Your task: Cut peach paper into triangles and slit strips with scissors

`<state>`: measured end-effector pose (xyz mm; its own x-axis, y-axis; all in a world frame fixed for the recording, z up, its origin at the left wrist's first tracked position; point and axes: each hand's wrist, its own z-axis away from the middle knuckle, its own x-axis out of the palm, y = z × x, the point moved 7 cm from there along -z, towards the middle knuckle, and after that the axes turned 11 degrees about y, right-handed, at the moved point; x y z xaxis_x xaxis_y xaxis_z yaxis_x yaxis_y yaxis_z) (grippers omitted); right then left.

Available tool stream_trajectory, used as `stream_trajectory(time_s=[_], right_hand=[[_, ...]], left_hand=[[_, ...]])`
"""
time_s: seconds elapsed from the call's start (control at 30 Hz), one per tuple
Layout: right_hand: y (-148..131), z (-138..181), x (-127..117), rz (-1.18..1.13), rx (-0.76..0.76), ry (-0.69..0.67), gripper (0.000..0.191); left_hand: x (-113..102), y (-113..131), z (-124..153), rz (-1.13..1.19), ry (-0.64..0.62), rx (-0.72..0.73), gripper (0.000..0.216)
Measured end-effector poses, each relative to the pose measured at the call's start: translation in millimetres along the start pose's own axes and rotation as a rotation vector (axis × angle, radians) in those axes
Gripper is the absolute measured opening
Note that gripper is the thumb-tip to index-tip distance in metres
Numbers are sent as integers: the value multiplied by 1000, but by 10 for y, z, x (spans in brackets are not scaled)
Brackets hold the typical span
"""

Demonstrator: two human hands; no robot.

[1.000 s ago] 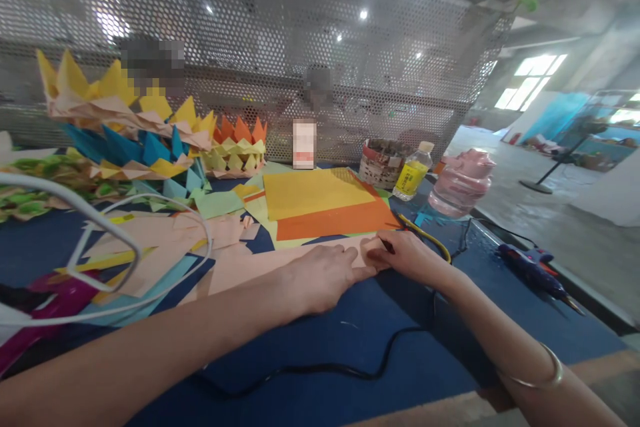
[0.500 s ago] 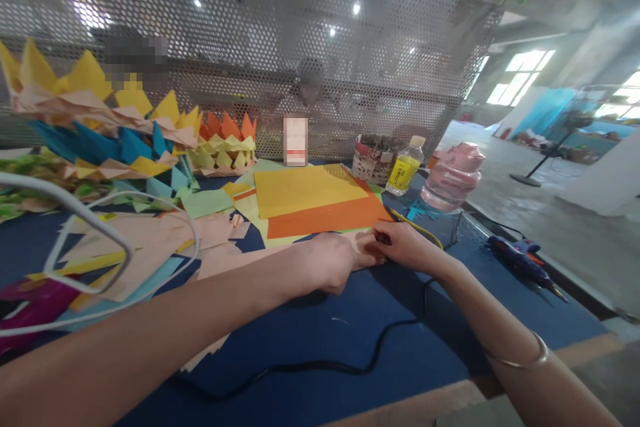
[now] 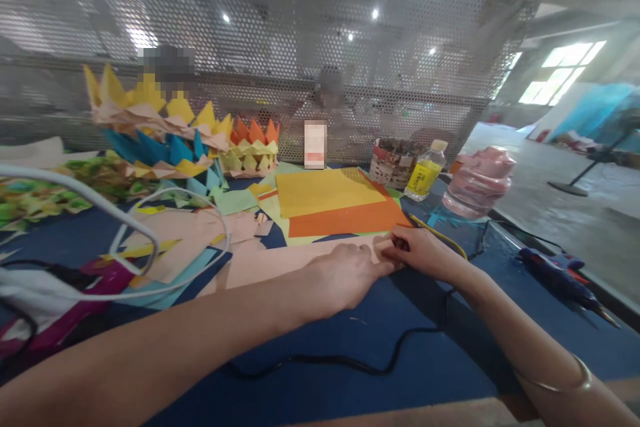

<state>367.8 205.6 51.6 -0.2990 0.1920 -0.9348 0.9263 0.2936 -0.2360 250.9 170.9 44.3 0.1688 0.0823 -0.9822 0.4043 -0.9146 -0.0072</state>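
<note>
My left hand (image 3: pixel 345 273) lies on a long peach paper sheet (image 3: pixel 270 263) on the blue table (image 3: pixel 310 373), fingers stretched forward and pressing it down. My right hand (image 3: pixel 420 250) meets it at the sheet's right end, fingers pinched on the paper's edge. A dark thin object shows between its fingers; I cannot make out what it is. Just beyond the hands lie an orange sheet (image 3: pixel 350 219) and a yellow sheet (image 3: pixel 325 190).
Folded paper crowns (image 3: pixel 160 133) stand at the left back, paper scraps (image 3: pixel 175 247) and white cable (image 3: pixel 100 213) at left. A black cord (image 3: pixel 350 360) crosses the table front. A yellow-labelled bottle (image 3: pixel 425 173), pink jug (image 3: pixel 475 180), woven basket (image 3: pixel 393 163) and glue gun (image 3: pixel 560 270) sit at right. A perforated metal screen (image 3: pixel 300 53) closes the back.
The view has shifted a little. Both hands stay at the peach sheet's right end; my left fingers have stretched out flatter on it.
</note>
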Motion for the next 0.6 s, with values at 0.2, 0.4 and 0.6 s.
stream_trajectory(time_s=[0.2,0.4,0.6], right_hand=[[54,-15,30,21,31,-20,22],[46,-12,19,42,27,-24,22],[48,-22,23,38,-12,-19,25]], left_hand=[[-191,-179,381,148,-71,2,66],[-227,-217,882,309,-26,25,69],[-134,-286,1210,351,-6,-46,79]])
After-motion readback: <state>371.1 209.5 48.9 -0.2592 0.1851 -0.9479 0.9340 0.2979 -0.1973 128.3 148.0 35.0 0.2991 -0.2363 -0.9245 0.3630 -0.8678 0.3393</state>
